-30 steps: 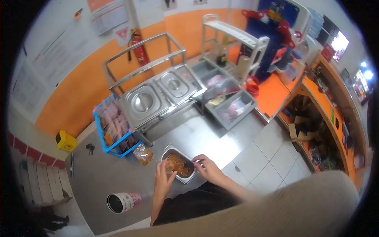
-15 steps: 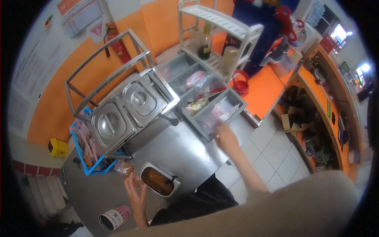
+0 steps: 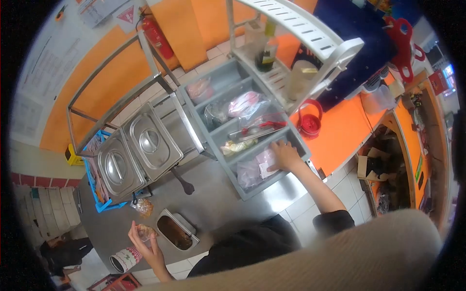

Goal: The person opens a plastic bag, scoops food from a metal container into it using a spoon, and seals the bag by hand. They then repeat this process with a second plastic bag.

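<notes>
My left hand [image 3: 147, 250] is at the lower left, its fingers curled around a small clear plastic packet [image 3: 144, 233] with brownish contents. Close by lie a tied clear bag of brown food [image 3: 142, 207] and a steel pan of brown sauce [image 3: 175, 230]. A patterned paper cup [image 3: 127, 260] lies on its side beside that wrist. Inside the front compartment of a grey divided tray [image 3: 222, 170], my right hand [image 3: 285, 156] rests with fingers apart, its thumb side touching whitish-pink packets [image 3: 264, 162]. Its fingertips are partly hidden.
Two lidded steel pans [image 3: 150, 139] stand in a metal frame [image 3: 187, 127] beside a blue basket [image 3: 106, 206]. A ladle-like black handle [image 3: 183, 183] juts over the steel counter [image 3: 218, 194]. Behind the tray are a white rack [image 3: 335, 58], a bottle [image 3: 267, 51] and a red holder [image 3: 309, 121].
My right hand has gone from above the tray's near edge into its front compartment, with its fingers spreading over the packets. The view has shifted; my left hand still holds the plastic packet.
</notes>
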